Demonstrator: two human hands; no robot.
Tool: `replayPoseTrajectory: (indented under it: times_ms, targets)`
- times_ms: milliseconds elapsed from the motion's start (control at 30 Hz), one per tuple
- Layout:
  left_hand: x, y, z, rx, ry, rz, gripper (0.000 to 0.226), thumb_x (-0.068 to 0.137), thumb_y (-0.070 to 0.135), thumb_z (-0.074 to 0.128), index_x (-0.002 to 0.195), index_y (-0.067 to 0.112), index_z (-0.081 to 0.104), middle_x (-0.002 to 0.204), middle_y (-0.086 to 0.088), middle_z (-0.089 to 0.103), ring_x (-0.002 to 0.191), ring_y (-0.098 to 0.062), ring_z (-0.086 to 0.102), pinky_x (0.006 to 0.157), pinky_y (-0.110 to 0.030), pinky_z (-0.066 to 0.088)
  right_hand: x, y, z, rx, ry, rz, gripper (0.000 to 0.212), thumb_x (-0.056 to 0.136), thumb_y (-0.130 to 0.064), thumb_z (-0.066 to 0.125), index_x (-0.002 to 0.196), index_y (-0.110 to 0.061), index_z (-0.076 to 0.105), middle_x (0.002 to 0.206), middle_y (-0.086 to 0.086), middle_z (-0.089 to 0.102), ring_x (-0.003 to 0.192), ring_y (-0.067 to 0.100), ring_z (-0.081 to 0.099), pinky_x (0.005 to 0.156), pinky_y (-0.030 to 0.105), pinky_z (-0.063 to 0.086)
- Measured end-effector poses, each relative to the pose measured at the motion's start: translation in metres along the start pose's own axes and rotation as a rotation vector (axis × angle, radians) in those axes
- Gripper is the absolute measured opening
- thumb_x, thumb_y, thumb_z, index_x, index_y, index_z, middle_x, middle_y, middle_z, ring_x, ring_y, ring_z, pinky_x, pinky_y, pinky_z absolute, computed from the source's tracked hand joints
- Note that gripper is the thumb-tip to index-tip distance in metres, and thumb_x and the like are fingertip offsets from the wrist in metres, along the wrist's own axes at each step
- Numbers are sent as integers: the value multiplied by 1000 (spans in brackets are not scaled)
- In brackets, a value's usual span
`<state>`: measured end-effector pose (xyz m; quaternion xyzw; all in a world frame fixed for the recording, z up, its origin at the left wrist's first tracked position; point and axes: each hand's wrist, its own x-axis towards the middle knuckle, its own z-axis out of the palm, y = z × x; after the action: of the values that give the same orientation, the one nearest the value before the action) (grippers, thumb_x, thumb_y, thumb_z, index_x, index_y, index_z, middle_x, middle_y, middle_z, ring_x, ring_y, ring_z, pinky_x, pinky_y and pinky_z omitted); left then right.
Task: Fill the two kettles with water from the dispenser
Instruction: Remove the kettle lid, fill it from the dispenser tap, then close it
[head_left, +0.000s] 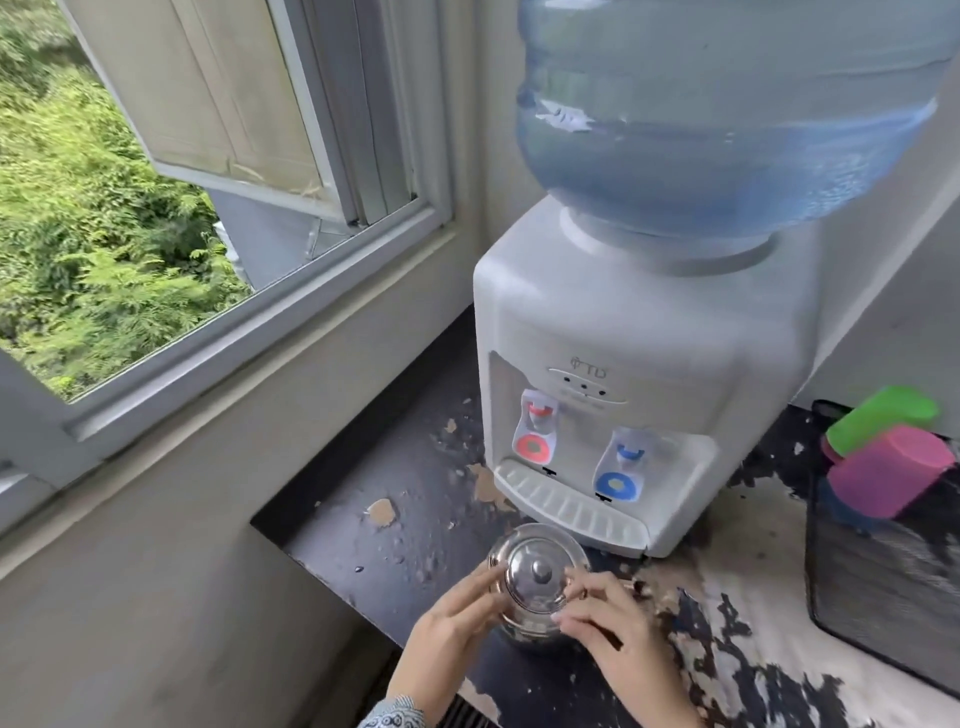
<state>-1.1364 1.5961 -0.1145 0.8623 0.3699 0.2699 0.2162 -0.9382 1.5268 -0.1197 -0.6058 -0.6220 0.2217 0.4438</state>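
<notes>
While both hands meet at 6 o'clock:
Kettle (537, 582): steel, lidded, on the worn counter (415, 519), before the dispenser (623, 364).
Left hand (447, 623): fingers straight, touching the kettle's side.
Right hand (618, 623): fingertips pinching the lid (535, 574) rim.

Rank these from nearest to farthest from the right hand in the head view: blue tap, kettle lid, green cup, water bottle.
From the right hand:
1. Kettle lid, just left, at its fingertips.
2. Blue tap, up on the dispenser front.
3. Green cup, far right.
4. Water bottle, atop the dispenser.
</notes>
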Motion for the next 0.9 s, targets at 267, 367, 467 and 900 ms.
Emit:
replayPoseTrajectory:
  times_ms: [267, 367, 467, 900]
  targets:
    - [-22, -3, 25, 88, 7, 18, 53, 66, 3, 79, 115, 17, 65, 130, -2, 57, 122, -24, 52, 102, -23, 37, -10, 10, 12, -219, 51, -120, 12, 77, -14, 70, 68, -7, 70, 98, -7, 62, 98, 0, 59, 89, 20, 49]
    - [-17, -2, 28, 8, 54, -29, 52, 74, 11, 73, 123, 19, 56, 132, 7, 53, 133, -9, 34, 108, -28, 33, -4, 4, 10, -268, 64, -64, 11, 71, -18, 76, 72, -20, 65, 87, -8, 63, 101, 1, 57, 96, 27, 42]
    - [0, 5, 35, 44, 46, -48, 61, 76, 28, 68, 131, 16, 44, 136, 7, 45, 136, -5, 23, 110, -34, 29, 17, -10, 14, -301, 30, 17, 26, 72, -18, 76, 91, -26, 62, 104, -11, 58, 110, 0, 51, 98, 21, 41]
    - [35, 29, 38, 346, -222, -317, 77, 63, 68, 28, 103, 20, 72, 112, 10, 70, 91, -11, 71, 60, -26, 59, 45, -14, 24, -663, -183, 15, 55, 71, -45, 72, 115, -15, 60, 133, -2, 56, 122, 7, 52, 91, 15, 48]
